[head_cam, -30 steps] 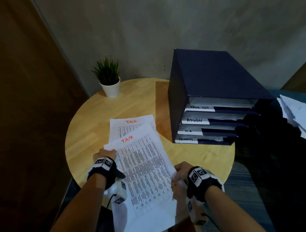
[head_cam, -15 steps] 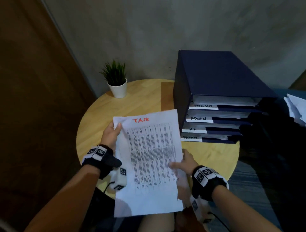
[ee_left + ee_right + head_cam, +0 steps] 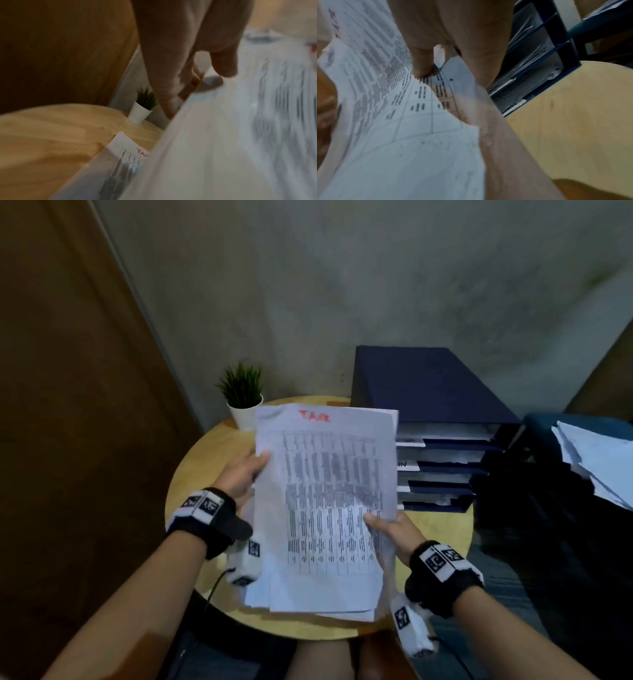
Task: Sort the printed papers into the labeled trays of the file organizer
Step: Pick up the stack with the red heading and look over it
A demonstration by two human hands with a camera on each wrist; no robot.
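Observation:
A thin stack of printed papers (image 3: 325,508) with a red "TASK" heading is held upright above the round wooden table (image 3: 205,460). My left hand (image 3: 245,474) grips its left edge, thumb (image 3: 223,65) on the front and fingers behind. My right hand (image 3: 387,529) pinches the lower right edge, thumb (image 3: 421,65) on the print. The dark blue file organizer (image 3: 428,385) stands just right of the papers, its labeled trays (image 3: 409,442) partly hidden by them. In the left wrist view another "TASK" sheet (image 3: 123,147) lies flat on the table.
A small potted plant (image 3: 243,398) in a white pot stands at the table's back left. Loose white papers (image 3: 596,460) lie on a dark surface to the far right. A wooden door and a grey wall close in behind the table.
Both hands have lifted the top papers off the table and raised them upright, moving them up and right toward the organizer. One sheet stays on the table.

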